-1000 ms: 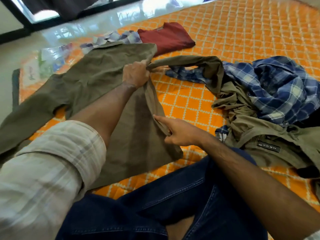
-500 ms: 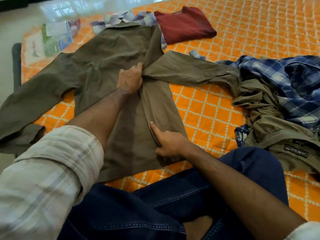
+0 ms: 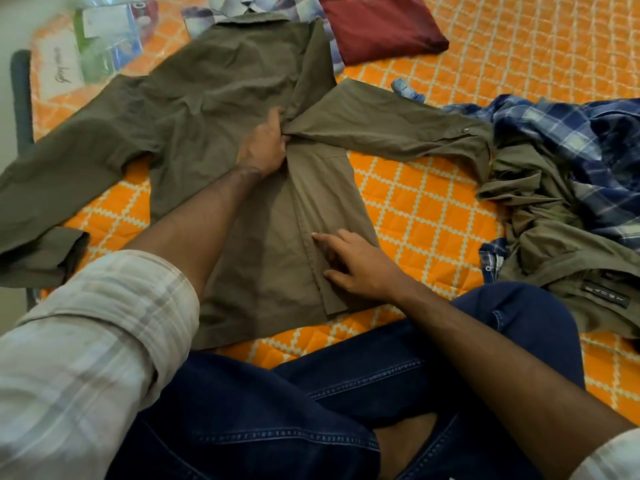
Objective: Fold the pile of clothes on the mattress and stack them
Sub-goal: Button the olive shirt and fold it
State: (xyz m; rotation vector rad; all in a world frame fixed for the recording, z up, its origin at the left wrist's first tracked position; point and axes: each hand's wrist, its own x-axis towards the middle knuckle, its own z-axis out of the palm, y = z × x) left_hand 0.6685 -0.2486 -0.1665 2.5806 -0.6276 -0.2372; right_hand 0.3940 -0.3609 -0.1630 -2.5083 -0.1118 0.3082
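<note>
An olive long-sleeved shirt lies spread face down on the orange quilted mattress. Its right side panel is folded inward, and the right sleeve stretches out toward the pile. My left hand pinches the cloth where that sleeve meets the fold. My right hand presses flat on the folded panel near the hem, fingers spread. To the right sits the unfolded pile: a blue plaid shirt over olive trousers. A folded maroon garment and a folded pale checked shirt lie at the far side.
My jeans-clad legs are crossed at the mattress's near edge. A clear plastic packet with a label lies at the far left corner. A dark bar stands beside the mattress's left edge. A small blue scrap lies beyond the sleeve.
The shirt's right side, held lifted a second ago, now lies flat and folded over. The sleeve has been pulled straight out to the right. My right hand moved from pinching the edge to pressing it.
</note>
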